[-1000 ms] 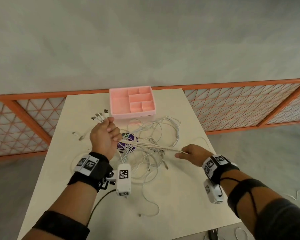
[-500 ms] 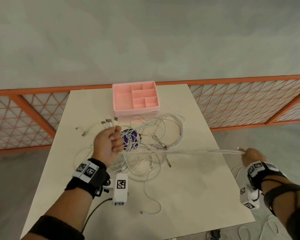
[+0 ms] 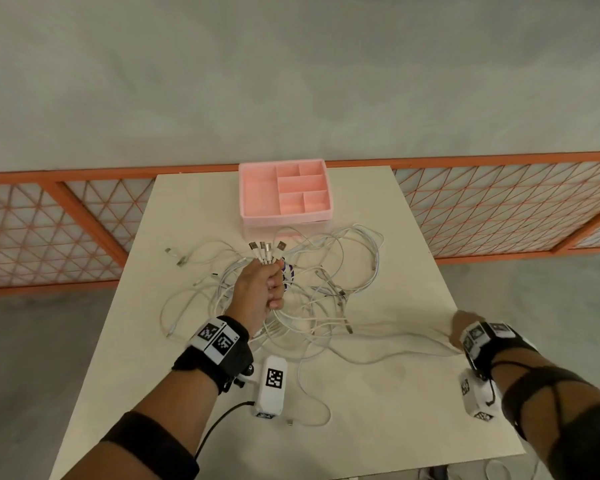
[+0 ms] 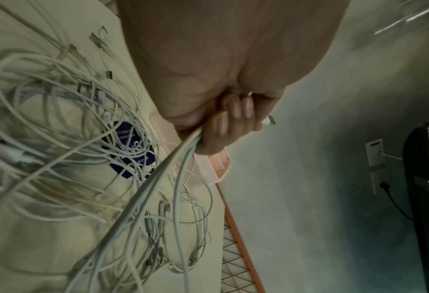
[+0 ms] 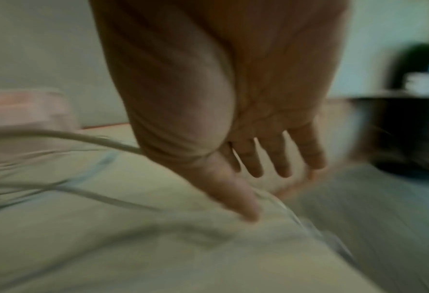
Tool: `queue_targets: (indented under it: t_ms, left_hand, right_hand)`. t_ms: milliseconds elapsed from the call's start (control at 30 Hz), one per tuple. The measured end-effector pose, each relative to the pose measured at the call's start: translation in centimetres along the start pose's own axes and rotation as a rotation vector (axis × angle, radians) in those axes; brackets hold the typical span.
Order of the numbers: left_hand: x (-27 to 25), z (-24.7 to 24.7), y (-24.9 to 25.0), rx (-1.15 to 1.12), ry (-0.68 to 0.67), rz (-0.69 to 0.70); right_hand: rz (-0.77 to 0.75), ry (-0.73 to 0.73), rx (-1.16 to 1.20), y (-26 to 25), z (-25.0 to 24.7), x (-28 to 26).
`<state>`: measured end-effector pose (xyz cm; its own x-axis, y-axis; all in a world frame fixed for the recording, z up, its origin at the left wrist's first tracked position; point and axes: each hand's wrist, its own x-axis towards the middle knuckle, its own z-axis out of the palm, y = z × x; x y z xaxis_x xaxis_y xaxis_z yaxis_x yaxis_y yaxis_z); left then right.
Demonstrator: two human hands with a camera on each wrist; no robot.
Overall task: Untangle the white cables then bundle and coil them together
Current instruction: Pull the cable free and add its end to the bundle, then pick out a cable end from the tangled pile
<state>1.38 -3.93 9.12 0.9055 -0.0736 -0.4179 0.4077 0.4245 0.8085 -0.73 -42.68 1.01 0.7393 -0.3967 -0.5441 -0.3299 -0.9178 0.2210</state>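
Observation:
A tangle of white cables (image 3: pixel 326 289) lies on the cream table (image 3: pixel 378 410). My left hand (image 3: pixel 260 292) grips a bunch of them in a fist above the tangle, and several USB plugs (image 3: pixel 265 249) stick up out of it. In the left wrist view the fingers (image 4: pixel 233 119) curl round the gathered strands (image 4: pixel 158 178), which run down to the pile. Slack strands (image 3: pixel 395 341) trail to the right across the table. My right hand (image 3: pixel 459 327) is at their end by the table's right edge. Its fingers (image 5: pixel 258 158) are straight and hold nothing; that view is blurred.
A pink compartment tray (image 3: pixel 284 216) stands at the table's far edge, just beyond the cables. A purple-and-white object (image 3: pixel 288 271) lies under the tangle beside my left hand. An orange mesh fence (image 3: pixel 499 209) runs behind the table. One cable end (image 3: pixel 291 422) lies near the front.
My right hand had pulled strands taut out to the right; now it has let go. The strands lie slack on the table, and the hand is back at the table's right edge.

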Motion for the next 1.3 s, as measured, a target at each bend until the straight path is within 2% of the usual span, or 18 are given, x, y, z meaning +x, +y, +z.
queue_targets:
  t_ms: [100,133,200,267,300,400,467,633,833,1000,1200,1300]
  left_hand:
    - [0.0,0.5,0.1,-0.005,-0.002,-0.004]
    - [0.0,0.5,0.1,-0.001,-0.005,0.0]
    - [-0.2,0.7,0.1,0.023,-0.009,0.004]
    - [-0.5,1.0,0.0,0.048,-0.023,0.014]
    - [-0.7,1.2,-0.1,0.054,-0.038,0.021]
    - [-1.0,1.7,-0.3,0.078,-0.047,0.054]
    - [-1.0,1.2,-0.3,0.076,-0.038,0.066]
    - [-1.2,-1.2,-0.2,0.17,-0.114,0.089]
    - [-1.1,-0.6,-0.3,0.367,-0.15,0.062]
    - [-0.9,-0.4,0.3,0.428,-0.168,0.071]
    - [-0.6,-0.3,-0.3,0.354,-0.064,0.115]
    - [-0.4,-1.4,0.0,0.184,0.025,0.102]
  right_hand:
    - [-0.054,0.187,0.02,-4.2,-5.6,-1.7]
    - [-0.133,0.257,0.093,-6.1,-7.4,-2.4]
    - [-0.412,0.353,0.402,-10.4,-10.4,-4.9]
    - [-0.714,0.288,0.757,-14.8,-12.2,-8.7]
    - [-0.82,0.217,0.84,-17.0,-12.8,-10.6]
    - [-0.981,0.136,0.818,-22.1,-12.8,-13.8]
    - [-0.976,0.156,0.822,-23.5,-12.5,-14.2]
    - [-1.0,0.185,0.832,-24.0,-12.0,-13.3]
    - [-0.991,0.077,0.923,-24.9,-11.5,-13.7]
    - [-0.995,0.12,0.881,-24.8,-12.3,-13.1]
    - [-0.924,-0.009,1.105,-24.8,-11.2,-12.9]
    - [-0.941,-0.193,1.05,-23.8,-9.0,-13.5]
